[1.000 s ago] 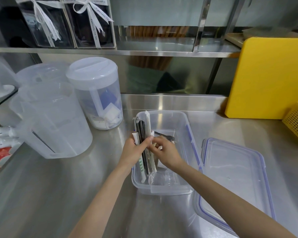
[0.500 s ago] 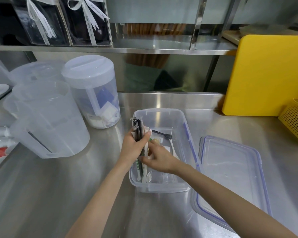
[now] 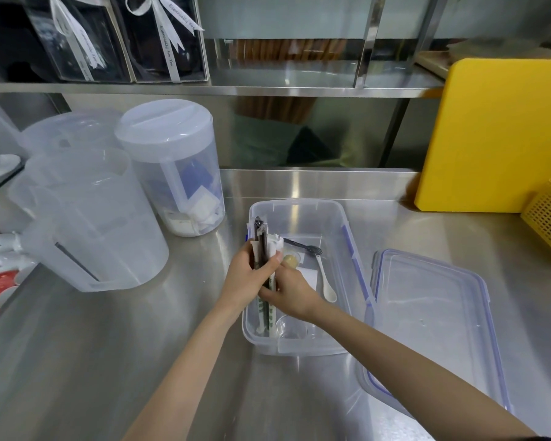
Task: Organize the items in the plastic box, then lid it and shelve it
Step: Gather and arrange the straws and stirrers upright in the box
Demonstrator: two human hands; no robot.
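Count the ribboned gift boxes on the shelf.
2: one gift box at the shelf's far left, the other right beside it. More may sit beyond the left edge.

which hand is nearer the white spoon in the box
Right. The right hand lies just beside the white spoon, inside the box; the left hand grips the packet bundle at the box's opposite wall.

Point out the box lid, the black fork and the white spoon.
box lid (image 3: 433,316), head view, centre of clear panel.
black fork (image 3: 303,246), head view, mid handle.
white spoon (image 3: 330,295), head view, bowl.
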